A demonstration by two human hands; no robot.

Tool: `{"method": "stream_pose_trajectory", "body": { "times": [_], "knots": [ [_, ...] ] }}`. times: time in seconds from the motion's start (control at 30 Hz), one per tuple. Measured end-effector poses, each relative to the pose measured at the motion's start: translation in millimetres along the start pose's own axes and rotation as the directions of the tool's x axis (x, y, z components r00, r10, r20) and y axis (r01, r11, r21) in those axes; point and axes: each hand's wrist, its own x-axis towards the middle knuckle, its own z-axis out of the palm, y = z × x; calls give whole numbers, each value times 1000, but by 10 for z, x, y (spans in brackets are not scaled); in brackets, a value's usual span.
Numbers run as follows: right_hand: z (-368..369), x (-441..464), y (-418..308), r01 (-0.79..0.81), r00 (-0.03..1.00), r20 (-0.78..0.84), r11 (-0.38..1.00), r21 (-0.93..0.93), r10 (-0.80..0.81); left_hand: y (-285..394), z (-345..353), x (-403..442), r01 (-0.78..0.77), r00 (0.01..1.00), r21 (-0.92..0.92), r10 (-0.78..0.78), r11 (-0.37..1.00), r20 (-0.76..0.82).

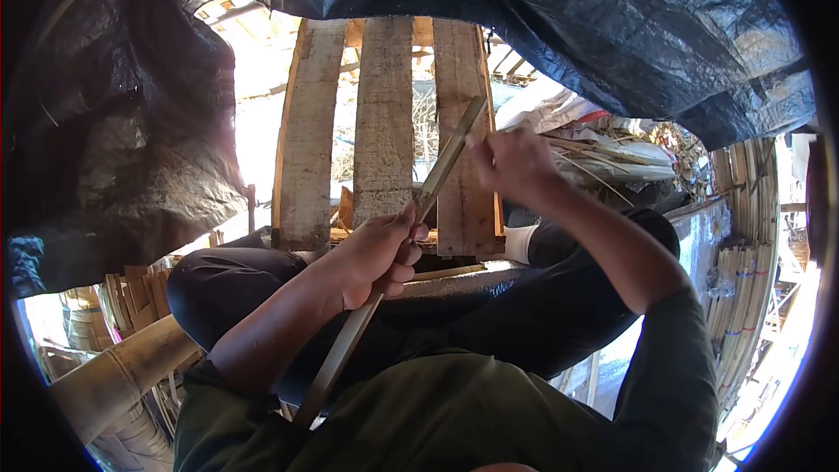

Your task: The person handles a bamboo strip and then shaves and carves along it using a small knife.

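A long bamboo strip (450, 156) runs diagonally from my lap up over the slatted wooden boards. My left hand (377, 255) is closed around its middle, thumb on top. The lower end passes over my lap toward my shirt. Beside the strip's upper end is my right hand (517, 162), its fingers curled and slightly blurred by motion. Whether anything sits inside those fingers, or whether they touch the strip, I cannot make out.
Upright wooden boards (384, 114) with gaps stand ahead of me. Dark plastic sheeting (638, 26) hangs above and to the left. A thick bamboo pole (122, 376) lies at lower left. Bundled split strips (743, 297) stand at right. My legs are folded beneath my arms.
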Motion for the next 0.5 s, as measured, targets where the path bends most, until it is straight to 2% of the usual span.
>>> {"method": "stream_pose_trajectory", "body": {
  "times": [0.03,0.07,0.1,0.17,0.2,0.23,0.3,0.37,0.43,0.47,0.5],
  "knots": [
    [-11,-82,-144,-50,989,146,994,94,36,4,2,-11,-7,1000,-6,7,1000,-1],
    [41,-221,-236,58,986,152,992,115,-75,8,17,-28,-4,1000,-1,4,1000,-12],
    [29,-283,-276,56,985,154,992,116,-74,3,31,-31,2,1000,7,-2,1000,-22],
    [-4,-371,-320,157,977,152,987,-22,-152,-45,34,-25,7,1000,-28,-7,1000,-1],
    [-38,-252,-258,58,975,217,998,-7,-55,-69,35,-27,7,1000,-65,-6,998,22],
    [-28,-134,-127,57,974,218,998,-6,-54,-66,45,-34,9,1000,-65,-8,998,22],
    [19,15,75,45,996,-82,999,-13,-46,-43,67,-67,17,1000,-63,-16,998,17],
    [63,-24,15,23,995,-101,1000,11,-22,-71,58,-68,14,1000,-64,-13,998,15],
    [47,-178,-206,-12,995,101,979,204,-9,-70,73,-69,12,1000,-70,-11,997,12],
    [-111,-313,-384,-19,959,278,971,238,-49,-61,97,-76,19,1000,-62,-20,998,-10],
    [-63,-300,-348,-20,959,281,971,237,-49,-58,116,-78,29,999,-55,-31,998,-34]
  ]
}}
